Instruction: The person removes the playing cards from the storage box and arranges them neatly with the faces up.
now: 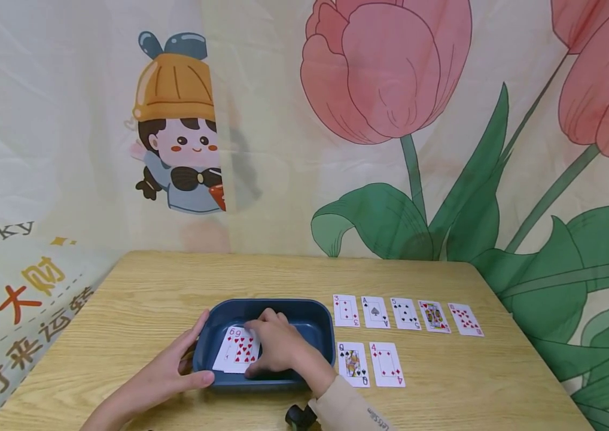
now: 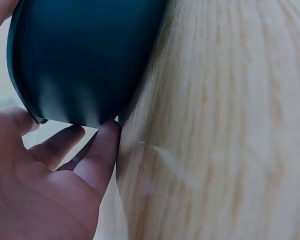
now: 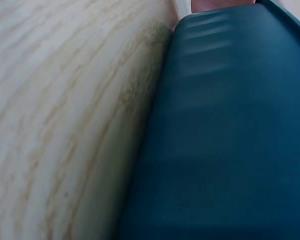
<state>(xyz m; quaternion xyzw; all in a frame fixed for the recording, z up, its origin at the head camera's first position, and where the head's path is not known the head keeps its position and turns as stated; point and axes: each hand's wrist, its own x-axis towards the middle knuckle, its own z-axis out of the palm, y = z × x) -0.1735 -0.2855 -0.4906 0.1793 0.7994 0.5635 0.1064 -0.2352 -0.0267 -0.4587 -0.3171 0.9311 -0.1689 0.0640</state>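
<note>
A dark blue plastic box rests on the wooden table. Red-heart playing cards lie overlapped in its left part, the upper one marked 9. My right hand reaches into the box and holds the upper card at its right side, fingertips at the far edge and thumb at the near edge. My left hand grips the box's left end, its thumb at the near corner. Up close in the left wrist view, bent fingers touch the box's outer wall. The right wrist view shows the long outer wall.
Right of the box lie two rows of face-up cards: a far row with an ace of spades, and a near row with a queen and a four of diamonds. A black object shows beside the right sleeve. A printed cloth hangs behind the table.
</note>
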